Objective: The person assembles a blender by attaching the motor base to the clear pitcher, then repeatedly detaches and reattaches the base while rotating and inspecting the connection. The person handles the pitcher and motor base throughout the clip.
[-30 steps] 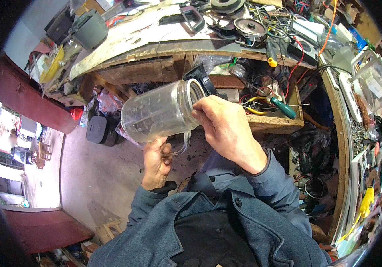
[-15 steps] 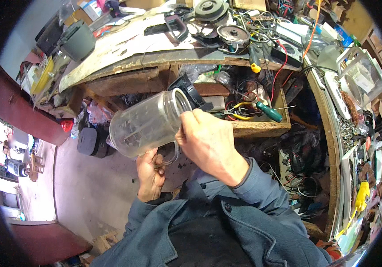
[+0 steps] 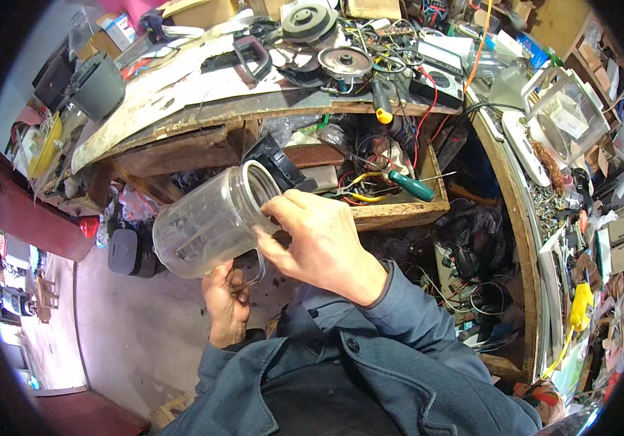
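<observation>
A clear jug [image 3: 206, 221] lies tilted in front of me, its round mouth facing up and to the right. My left hand [image 3: 226, 301] is under it, fingers closed round its looped handle. The thumb and forefinger of my right hand [image 3: 323, 243] grip the jug's rim; the other fingers are partly hidden behind the palm. Just behind the mouth, a black plastic part [image 3: 277, 163] leans at the open drawer.
The wooden drawer [image 3: 399, 216] holds a green-handled screwdriver [image 3: 411, 186] and yellow-handled pliers [image 3: 367, 196]. On the bench above are a multimeter [image 3: 435, 86], wires and a motor-like disc [image 3: 344, 62]. A black box [image 3: 131, 252] stands on the floor at left.
The whole view has shifted, so the bench and jug sit further left. On the rim, my right hand's fingers have spread slightly and the thumb now shows. My left hand keeps the handle.
</observation>
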A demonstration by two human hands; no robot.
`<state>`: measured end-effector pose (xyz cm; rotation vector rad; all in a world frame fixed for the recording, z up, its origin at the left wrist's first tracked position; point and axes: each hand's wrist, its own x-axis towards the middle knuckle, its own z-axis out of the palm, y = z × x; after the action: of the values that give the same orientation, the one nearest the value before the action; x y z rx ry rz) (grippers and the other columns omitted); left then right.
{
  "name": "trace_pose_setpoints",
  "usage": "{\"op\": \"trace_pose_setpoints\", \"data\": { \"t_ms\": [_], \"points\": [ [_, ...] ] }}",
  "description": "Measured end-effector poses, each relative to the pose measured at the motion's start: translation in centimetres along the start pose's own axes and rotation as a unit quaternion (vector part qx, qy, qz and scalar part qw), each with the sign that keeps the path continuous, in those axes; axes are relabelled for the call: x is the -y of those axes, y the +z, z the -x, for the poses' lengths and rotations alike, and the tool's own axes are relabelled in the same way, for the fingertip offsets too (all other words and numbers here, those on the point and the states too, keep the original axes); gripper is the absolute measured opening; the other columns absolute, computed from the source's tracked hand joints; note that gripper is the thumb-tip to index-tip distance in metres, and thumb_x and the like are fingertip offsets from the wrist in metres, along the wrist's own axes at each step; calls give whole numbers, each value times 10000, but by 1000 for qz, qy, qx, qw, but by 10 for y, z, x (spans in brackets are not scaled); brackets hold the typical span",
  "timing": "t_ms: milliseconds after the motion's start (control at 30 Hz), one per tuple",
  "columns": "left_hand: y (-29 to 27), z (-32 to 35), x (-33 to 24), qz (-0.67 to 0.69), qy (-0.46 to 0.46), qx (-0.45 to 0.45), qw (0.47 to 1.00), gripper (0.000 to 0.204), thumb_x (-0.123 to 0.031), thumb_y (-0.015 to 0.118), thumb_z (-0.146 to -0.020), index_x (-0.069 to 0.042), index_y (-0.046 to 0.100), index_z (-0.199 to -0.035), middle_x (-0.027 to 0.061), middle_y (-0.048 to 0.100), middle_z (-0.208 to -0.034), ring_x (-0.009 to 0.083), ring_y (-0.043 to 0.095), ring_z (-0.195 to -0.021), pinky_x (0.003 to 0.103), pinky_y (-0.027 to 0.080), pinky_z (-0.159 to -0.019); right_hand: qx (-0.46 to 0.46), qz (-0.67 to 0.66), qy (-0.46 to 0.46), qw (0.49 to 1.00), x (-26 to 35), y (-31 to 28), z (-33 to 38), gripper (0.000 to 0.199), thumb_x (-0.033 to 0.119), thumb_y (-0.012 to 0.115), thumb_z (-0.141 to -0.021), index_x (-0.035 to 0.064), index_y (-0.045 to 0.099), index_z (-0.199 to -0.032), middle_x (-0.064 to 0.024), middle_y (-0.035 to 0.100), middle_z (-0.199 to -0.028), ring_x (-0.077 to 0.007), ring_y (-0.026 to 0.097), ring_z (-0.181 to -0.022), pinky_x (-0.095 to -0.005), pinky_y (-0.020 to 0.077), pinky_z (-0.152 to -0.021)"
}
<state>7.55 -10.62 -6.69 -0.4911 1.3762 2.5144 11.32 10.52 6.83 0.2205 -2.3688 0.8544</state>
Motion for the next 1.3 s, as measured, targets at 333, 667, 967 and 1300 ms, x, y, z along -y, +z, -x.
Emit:
{"op": "trace_pose_setpoints", "data": {
  "t_ms": [333, 667, 967, 1300],
  "points": [
    [13, 7, -11, -22, 3, -8, 1000, 113, -95, 648, -916, -119, 539, -899, -34, 499, -654, 71, 482, -484, 222, 333, -301, 44, -109, -17, 993, -28, 5, -1, 116, 54, 700, -870, 7, 642, -958, -162, 653, -841, -377, 665, -775, -405, 528, -678],
    [-1, 0, -14, -20, -44, 15, 999, 159, -105, 682, -903, -127, 526, -880, -48, 451, -640, 73, 485, -545, 224, 309, -337, 25, -192, 83, 978, -21, 20, 0, 86, 67, 605, -959, -6, 576, -993, -208, 627, -768, -383, 642, -714, -433, 499, -640],
    [-1, 1, -18, -7, -52, 27, 998, 144, -100, 676, -901, -133, 540, -869, -55, 434, -626, 78, 471, -537, 222, 302, -359, 16, -275, 126, 953, -30, 28, -1, 106, 86, 596, -989, -15, 567, -994, -166, 634, -702, -288, 643, -616, -381, 487, -589],
    [9, 2, -26, -13, -69, 11, 997, 200, -107, 663, -928, -170, 498, -834, -72, 385, -596, 47, 407, -477, 208, 286, -308, 86, -441, 209, 868, -44, 28, -9, 121, 87, 579, -1022, -10, 644, -988, 9, 641, -755, -52, 556, -656, -228, 466, -613]
  ]
}}
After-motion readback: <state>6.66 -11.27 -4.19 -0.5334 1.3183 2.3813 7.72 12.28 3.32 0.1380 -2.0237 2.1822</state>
